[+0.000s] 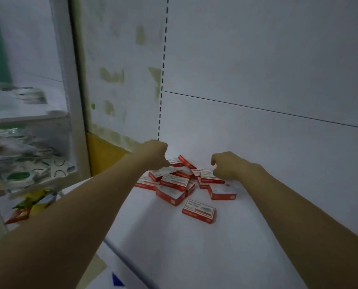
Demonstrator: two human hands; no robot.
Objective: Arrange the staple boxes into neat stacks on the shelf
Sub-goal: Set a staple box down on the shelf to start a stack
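Here, the right hand (225, 165) hangs with its fingers curled downward just over one box (211, 177) at the right side of the heap. Whether it already pinches that box, I cannot tell. The left hand (155, 155) shows only its back, with the fingers bent away from view, over the far left boxes, so its hold is also unclear. The staple boxes (174, 182) lie in a loose heap under and between both hands, near the back panel (257, 132), and their long sides point many ways. A lone box (199, 211) lies apart, toward the front. The shelf (194, 257) shows white surface to the right and in front, which I think is good room for stacks. Its edge runs at the lower left.
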